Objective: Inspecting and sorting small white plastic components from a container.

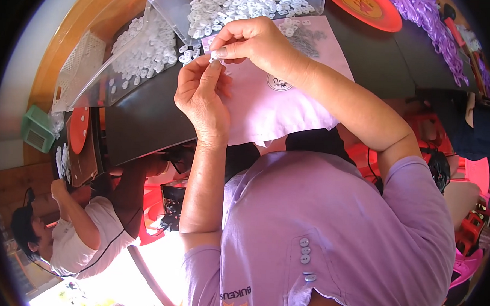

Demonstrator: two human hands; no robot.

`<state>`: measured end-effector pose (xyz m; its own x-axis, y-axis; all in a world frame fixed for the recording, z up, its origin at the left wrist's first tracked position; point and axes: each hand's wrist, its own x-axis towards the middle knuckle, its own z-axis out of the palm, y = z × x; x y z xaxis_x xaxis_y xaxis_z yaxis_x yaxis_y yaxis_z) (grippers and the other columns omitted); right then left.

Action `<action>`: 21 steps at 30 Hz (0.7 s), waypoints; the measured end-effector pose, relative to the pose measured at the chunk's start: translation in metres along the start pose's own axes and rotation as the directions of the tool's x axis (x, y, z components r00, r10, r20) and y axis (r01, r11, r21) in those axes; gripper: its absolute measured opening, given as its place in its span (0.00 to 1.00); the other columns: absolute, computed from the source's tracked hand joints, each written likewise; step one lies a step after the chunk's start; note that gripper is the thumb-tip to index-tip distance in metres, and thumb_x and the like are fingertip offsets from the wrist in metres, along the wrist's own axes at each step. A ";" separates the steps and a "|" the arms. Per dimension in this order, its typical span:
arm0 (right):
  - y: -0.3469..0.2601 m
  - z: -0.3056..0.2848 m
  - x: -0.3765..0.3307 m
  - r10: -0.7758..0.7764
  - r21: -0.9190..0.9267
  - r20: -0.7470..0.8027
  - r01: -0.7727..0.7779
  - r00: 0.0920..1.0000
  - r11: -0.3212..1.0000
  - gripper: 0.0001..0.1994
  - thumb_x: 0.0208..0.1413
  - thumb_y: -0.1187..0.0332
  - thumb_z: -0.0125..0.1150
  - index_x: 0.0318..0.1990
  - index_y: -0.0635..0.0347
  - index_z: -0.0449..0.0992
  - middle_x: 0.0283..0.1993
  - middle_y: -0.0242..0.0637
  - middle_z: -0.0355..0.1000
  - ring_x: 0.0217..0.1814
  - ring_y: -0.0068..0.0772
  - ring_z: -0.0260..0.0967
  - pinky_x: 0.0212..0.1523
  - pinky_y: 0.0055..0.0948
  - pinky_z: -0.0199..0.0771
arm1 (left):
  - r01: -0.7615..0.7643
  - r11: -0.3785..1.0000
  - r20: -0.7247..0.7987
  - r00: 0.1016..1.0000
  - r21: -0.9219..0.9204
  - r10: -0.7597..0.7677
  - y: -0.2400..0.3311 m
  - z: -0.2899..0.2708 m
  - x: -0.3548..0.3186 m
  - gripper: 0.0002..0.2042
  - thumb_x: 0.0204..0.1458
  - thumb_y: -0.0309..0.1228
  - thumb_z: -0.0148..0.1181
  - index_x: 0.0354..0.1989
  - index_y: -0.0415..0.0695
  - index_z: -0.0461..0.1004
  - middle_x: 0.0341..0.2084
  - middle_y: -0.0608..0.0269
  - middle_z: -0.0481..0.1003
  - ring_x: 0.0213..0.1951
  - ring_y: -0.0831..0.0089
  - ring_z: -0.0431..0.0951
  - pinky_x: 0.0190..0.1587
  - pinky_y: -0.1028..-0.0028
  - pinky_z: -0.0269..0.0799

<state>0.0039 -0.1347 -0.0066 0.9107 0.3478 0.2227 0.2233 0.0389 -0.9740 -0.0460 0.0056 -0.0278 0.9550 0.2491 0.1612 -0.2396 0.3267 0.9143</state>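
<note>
while hands [205, 96] [263, 44] pinch white piece [214, 56], bin edge [173, 14] near

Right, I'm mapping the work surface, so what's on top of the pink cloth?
On the pink cloth, small white pieces and a grey heap lie near the far edge, and a round emblem shows. The right forearm crosses above the cloth; whatever it covers can't be seen.

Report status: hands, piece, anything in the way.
Left hand, right hand both at small white piece. Clear bin just beyond. Nothing visibly blocking.
</note>
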 end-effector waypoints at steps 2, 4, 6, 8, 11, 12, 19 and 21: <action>-0.005 -0.003 0.000 0.039 0.035 0.009 -0.039 0.999 0.999 0.06 0.53 0.74 0.62 0.38 0.64 0.79 0.34 0.32 0.76 0.38 0.21 0.73 0.42 0.21 0.73 | -0.040 0.999 0.023 0.999 0.000 0.040 0.002 0.003 -0.001 0.05 0.53 0.19 0.59 0.38 0.34 0.73 0.26 0.62 0.74 0.24 0.79 0.73 0.21 0.81 0.65; -0.006 -0.008 0.000 0.060 0.078 0.062 -0.065 0.996 0.995 0.05 0.52 0.73 0.62 0.36 0.63 0.79 0.33 0.31 0.76 0.37 0.21 0.72 0.39 0.22 0.72 | -0.076 0.997 0.053 0.996 -0.002 0.076 0.002 0.003 -0.002 0.07 0.52 0.17 0.59 0.40 0.33 0.73 0.28 0.61 0.75 0.25 0.79 0.74 0.21 0.81 0.66; -0.007 -0.012 0.002 0.084 0.108 0.083 -0.093 0.993 0.990 0.06 0.52 0.73 0.63 0.37 0.63 0.79 0.33 0.31 0.76 0.36 0.21 0.72 0.38 0.22 0.70 | -0.109 0.994 0.111 0.988 0.009 0.108 0.001 0.001 -0.001 0.10 0.50 0.15 0.60 0.42 0.32 0.73 0.29 0.61 0.74 0.27 0.79 0.74 0.22 0.80 0.67; -0.008 -0.013 0.001 0.105 0.135 0.108 -0.119 0.989 0.984 0.07 0.51 0.73 0.63 0.37 0.63 0.79 0.33 0.31 0.76 0.35 0.21 0.71 0.37 0.22 0.69 | -0.102 0.995 0.127 0.987 0.003 0.101 0.001 -0.001 -0.003 0.11 0.50 0.15 0.61 0.43 0.32 0.73 0.29 0.61 0.74 0.27 0.79 0.74 0.22 0.80 0.68; -0.009 -0.016 0.001 0.127 0.136 0.134 -0.145 0.983 0.980 0.11 0.49 0.71 0.64 0.41 0.64 0.77 0.31 0.31 0.75 0.34 0.21 0.70 0.36 0.21 0.68 | -0.114 0.993 0.152 0.982 0.011 0.111 0.001 0.002 -0.003 0.13 0.48 0.14 0.63 0.43 0.32 0.73 0.29 0.62 0.74 0.27 0.79 0.73 0.22 0.80 0.69; -0.008 -0.017 0.002 0.126 0.137 0.131 -0.144 0.983 0.980 0.11 0.49 0.71 0.64 0.41 0.64 0.77 0.31 0.31 0.75 0.34 0.21 0.70 0.36 0.21 0.68 | -0.126 0.992 0.155 0.981 0.031 0.120 0.001 0.002 -0.005 0.13 0.47 0.14 0.63 0.43 0.32 0.73 0.29 0.62 0.74 0.27 0.79 0.73 0.22 0.80 0.69; -0.014 -0.020 -0.004 0.171 0.008 0.230 -0.178 0.958 0.984 0.09 0.54 0.66 0.64 0.35 0.63 0.78 0.28 0.30 0.73 0.30 0.20 0.69 0.32 0.21 0.68 | -0.128 0.990 0.131 0.984 0.055 0.120 0.001 -0.001 -0.007 0.14 0.45 0.14 0.66 0.42 0.33 0.74 0.28 0.62 0.75 0.26 0.79 0.74 0.22 0.80 0.70; -0.011 -0.020 -0.004 0.158 -0.037 0.266 -0.153 0.951 0.987 0.10 0.56 0.63 0.62 0.32 0.63 0.77 0.25 0.30 0.72 0.28 0.20 0.69 0.29 0.20 0.67 | -0.126 0.991 0.138 0.983 0.034 0.120 0.002 0.003 -0.006 0.14 0.45 0.14 0.66 0.42 0.33 0.74 0.28 0.62 0.75 0.26 0.79 0.73 0.23 0.81 0.70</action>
<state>0.0044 -0.1551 0.0038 0.8089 0.5861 0.0469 0.0939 -0.0499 -0.9943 -0.0518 0.0022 -0.0256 0.9342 0.1587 0.3195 -0.3519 0.2618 0.8987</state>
